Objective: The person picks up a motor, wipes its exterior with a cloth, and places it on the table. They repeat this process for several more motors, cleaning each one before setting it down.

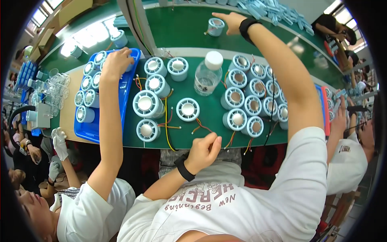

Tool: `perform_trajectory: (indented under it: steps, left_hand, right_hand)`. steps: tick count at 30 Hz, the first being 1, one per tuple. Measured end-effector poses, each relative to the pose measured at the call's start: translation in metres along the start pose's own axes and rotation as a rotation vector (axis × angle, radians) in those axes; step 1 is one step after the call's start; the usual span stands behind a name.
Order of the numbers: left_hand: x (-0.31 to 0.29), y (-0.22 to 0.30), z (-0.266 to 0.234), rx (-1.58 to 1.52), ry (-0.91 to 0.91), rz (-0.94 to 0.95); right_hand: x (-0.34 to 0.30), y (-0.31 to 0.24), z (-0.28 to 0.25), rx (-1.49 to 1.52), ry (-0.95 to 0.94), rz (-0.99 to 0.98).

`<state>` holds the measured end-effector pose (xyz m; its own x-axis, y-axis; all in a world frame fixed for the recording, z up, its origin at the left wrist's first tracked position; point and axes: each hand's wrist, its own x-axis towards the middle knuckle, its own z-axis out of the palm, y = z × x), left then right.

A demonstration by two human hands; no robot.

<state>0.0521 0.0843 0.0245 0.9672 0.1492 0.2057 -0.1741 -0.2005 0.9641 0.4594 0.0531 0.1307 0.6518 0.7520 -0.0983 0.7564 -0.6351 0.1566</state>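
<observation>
My right hand [234, 21], at the end of my outstretched arm, has its index finger extended beside and above a light-blue round motor-like unit [216, 26] on the far green surface; I cannot tell whether they touch. Low in front of me, my left hand [203, 152] is closed, its fingers curled. Thin red and yellow wires from a single light-blue unit [188, 109] run toward it; whether it pinches one is hidden. More of these silver-centred units [148, 104] stand left of that one, and a larger cluster of units [253, 105] stands to its right.
A clear bottle with a white cap [208, 74] stands mid-table. At left, a co-worker's hand [117, 60] reaches over a blue tray [128, 94] holding units. A metal post [137, 24] rises behind. Light-blue pieces [274, 12] are piled at the far right.
</observation>
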Motion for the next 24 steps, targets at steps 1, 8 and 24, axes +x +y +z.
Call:
perform_trajectory:
  steps: [1,8,24]
  left_hand:
    - [0.001,0.001,-0.001,0.005,0.012,0.015]
    - [-0.008,-0.007,-0.005,-0.055,-0.05,0.112]
    - [0.004,0.067,-0.024,0.22,0.188,0.619]
  right_hand:
    - [0.012,0.004,0.007,-0.01,0.016,-0.006]
    - [0.016,0.015,0.014,0.114,0.022,-0.084]
    - [-0.264,-0.092,-0.072,0.97,0.138,-0.354]
